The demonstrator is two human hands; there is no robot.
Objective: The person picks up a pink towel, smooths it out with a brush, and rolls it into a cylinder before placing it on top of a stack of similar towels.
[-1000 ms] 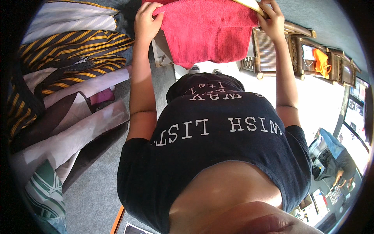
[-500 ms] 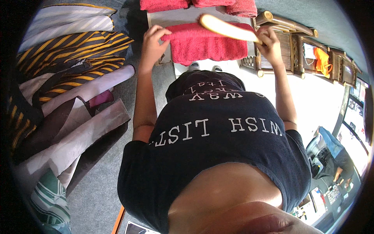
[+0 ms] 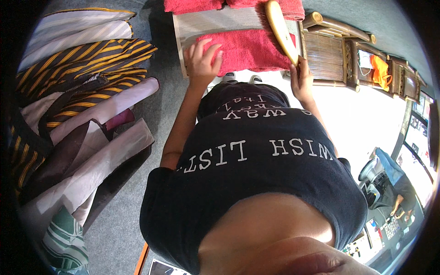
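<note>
A folded red towel (image 3: 252,48) lies at the near side of a pale wooden board or tabletop (image 3: 197,24). My left hand (image 3: 203,64) is over the towel's left end, its fingers spread. In my right hand (image 3: 301,82) is the lower end of a light wooden brush (image 3: 282,34). The brush is tilted up and to the left over the towel's right part, with its dark bristles along the left side. Whether the bristles touch the towel I cannot tell.
More red towels (image 3: 195,4) sit along the board's far edge. Striped and grey fabrics (image 3: 101,57) are spread at the left. Bamboo furniture (image 3: 323,55) stands at the right, with an orange cloth (image 3: 380,72) on it. A person (image 3: 403,199) is at a table at the lower right.
The towel now lies flatter on the board and has turned or folded over. My left hand has moved right onto it with fingers spreading. The brush has swung more upright as my right hand came nearer.
</note>
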